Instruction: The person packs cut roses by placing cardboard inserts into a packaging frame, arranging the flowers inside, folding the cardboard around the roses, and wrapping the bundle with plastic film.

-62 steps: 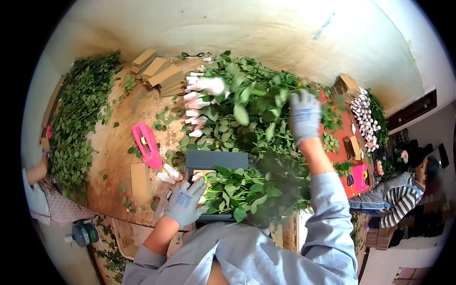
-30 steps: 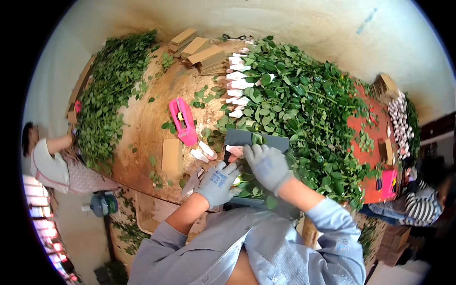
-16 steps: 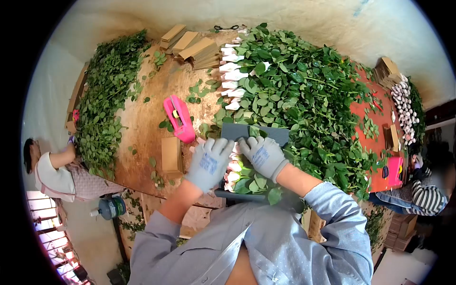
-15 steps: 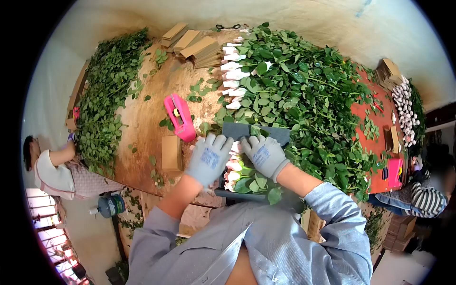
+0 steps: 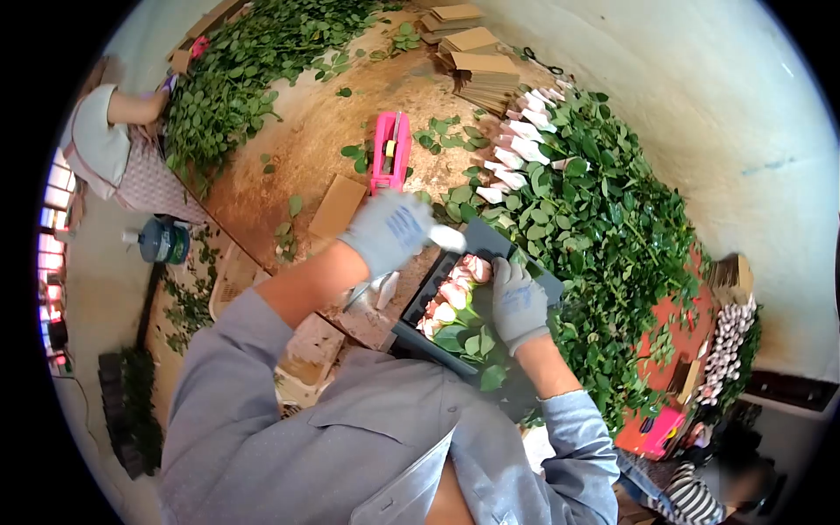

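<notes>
A dark grey tray (image 5: 418, 339) stands tilted before me, with a row of pale pink roses (image 5: 455, 289) in it, leaves toward the right. My left hand (image 5: 389, 232), in a grey glove, is up at the tray's far left side. Its fingers are closed on a white sleeve-like piece (image 5: 448, 238), blurred by motion. My right hand (image 5: 518, 302), gloved too, rests over the tray beside the top rose. Its fingers are drawn together by the stems and leaves; what they grip is hidden.
A pink tape dispenser (image 5: 390, 153) and a cardboard piece (image 5: 338, 206) lie beyond my left hand. Stacked cardboard (image 5: 477, 66) stands at the back. White-sleeved flowers (image 5: 525, 144) with a leafy pile (image 5: 604, 219) spread to the right. Other people are at both sides.
My left hand has pulled away from the tray up and left with the white sleeve, uncovering a rose. My right hand stays at the tray. The whole view has turned.
</notes>
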{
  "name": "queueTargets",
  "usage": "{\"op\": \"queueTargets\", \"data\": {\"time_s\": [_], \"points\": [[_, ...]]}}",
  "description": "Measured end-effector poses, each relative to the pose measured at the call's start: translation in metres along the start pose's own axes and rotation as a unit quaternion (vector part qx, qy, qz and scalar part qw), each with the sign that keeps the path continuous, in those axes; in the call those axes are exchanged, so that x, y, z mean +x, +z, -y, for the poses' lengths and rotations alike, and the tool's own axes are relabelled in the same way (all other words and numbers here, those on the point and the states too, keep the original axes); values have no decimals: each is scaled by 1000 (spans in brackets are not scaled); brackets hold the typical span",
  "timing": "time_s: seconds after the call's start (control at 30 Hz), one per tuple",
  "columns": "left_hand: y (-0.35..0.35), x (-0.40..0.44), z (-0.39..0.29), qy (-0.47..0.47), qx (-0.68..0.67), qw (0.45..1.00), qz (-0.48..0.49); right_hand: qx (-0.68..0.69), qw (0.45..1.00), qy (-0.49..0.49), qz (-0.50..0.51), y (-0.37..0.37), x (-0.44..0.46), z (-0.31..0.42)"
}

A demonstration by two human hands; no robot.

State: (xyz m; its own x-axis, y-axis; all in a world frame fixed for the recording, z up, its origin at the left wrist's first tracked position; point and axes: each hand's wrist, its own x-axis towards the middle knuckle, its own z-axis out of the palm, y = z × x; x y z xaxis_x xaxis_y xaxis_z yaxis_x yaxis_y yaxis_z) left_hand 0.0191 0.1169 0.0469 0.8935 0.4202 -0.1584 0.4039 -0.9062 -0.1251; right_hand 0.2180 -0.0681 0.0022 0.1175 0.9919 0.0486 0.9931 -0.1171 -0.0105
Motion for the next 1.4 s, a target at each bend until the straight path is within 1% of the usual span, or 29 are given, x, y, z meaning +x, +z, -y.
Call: {"op": "queueTargets", "data": {"time_s": [0.07, 0.1, 0.13, 0.17, 0.2, 0.23, 0.27, 0.33, 0.37, 0.4, 0.47, 0.5, 0.53, 0.6, 0.63, 0.7, 0.77, 0.83, 0.87, 0.93, 1.0, 1.03, 1.07, 1.13, 1.23, 1.3, 1.33, 1.4], "points": [[13, -23, 23, -43, -12, 999, 24, -21, 999, -28, -6, 0, -1, -1], [13, -28, 19, -51, -18, 998, 22, -48, 998, -51, 9, -4, 0, 0], [14, -37, 11, -44, -102, 993, 27, -75, 994, -72, 23, -6, 0, 2], [15, -45, 3, -35, -184, 982, 33, -98, 990, -97, 3, 0, -2, -1], [14, -47, -10, -39, -187, 981, 33, -99, 990, -102, 4, -2, 0, 1], [10, -43, -29, -79, -300, 951, 19, -117, 987, -105, 9, -7, -1, 4], [8, -40, -46, -115, -408, 906, 6, -135, 985, -106, 15, -10, -2, 7], [24, -32, -73, -151, -473, 867, -32, -136, 985, -105, 33, -14, -1, 10], [41, -26, -87, -167, -512, 837, -94, -138, 984, -107, 37, -16, -1, 11], [39, -23, -92, -166, -515, 836, -92, -140, 983, -108, 39, -17, -2, 11], [34, -15, -98, -199, -516, 832, -39, -143, 983, -99, 53, -16, -1, 11], [37, -11, -102, -207, -532, 820, -54, -142, 984, -96, 58, -17, 0, 11], [40, -8, -104, -206, -531, 820, -53, -140, 984, -92, 62, -18, 1, 12], [42, -2, -109, -259, -535, 803, -39, -118, 988, -86, 49, -18, 3, 11], [41, 0, -110, -258, -533, 805, -39, -94, 992, -84, 29, -16, 5, 10], [37, 2, -111, -274, -565, 777, -33, -70, 994, -79, 10, -15, 7, 10], [50, 5, -112, -271, -571, 774, -35, -22, 998, -59, -17, -14, 6, 10], [54, 5, -110, -269, -578, 770, -37, -12, 999, -46, -13, -19, 5, 14], [54, 5, -108, -265, -618, 740, -10, -3, 999, -34, -11, -21, 5, 15], [58, 3, -108, -260, -657, 707, 18, -8, 999, -38, -3, -20, 4, 18], [66, 4, -110, -262, -634, 728, -2, -16, 999, -41, 4, -18, 1, 19], [66, 4, -110, -262, -626, 734, -9, -12, 998, -60, -18, -15, 0, 19], [65, 4, -110, -259, -607, 752, -14, -8, 996, -79, -40, -14, -1, 20], [61, 2, -110, -253, -588, 768, -18, -31, 996, -75, -22, -14, -1, 23], [61, 0, -110, -252, -607, 753, -34, -55, 997, -59, 5, -12, -1, 27], [65, 0, -112, -248, -586, 767, -81, -59, 996, -60, 21, -11, 0, 29], [68, 0, -112, -249, -587, 766, -80, -60, 996, -61, 23, -10, 0, 30], [72, 2, -112, -230, -597, 766, -68, -69, 995, -49, 58, -10, 1, 31]]}}
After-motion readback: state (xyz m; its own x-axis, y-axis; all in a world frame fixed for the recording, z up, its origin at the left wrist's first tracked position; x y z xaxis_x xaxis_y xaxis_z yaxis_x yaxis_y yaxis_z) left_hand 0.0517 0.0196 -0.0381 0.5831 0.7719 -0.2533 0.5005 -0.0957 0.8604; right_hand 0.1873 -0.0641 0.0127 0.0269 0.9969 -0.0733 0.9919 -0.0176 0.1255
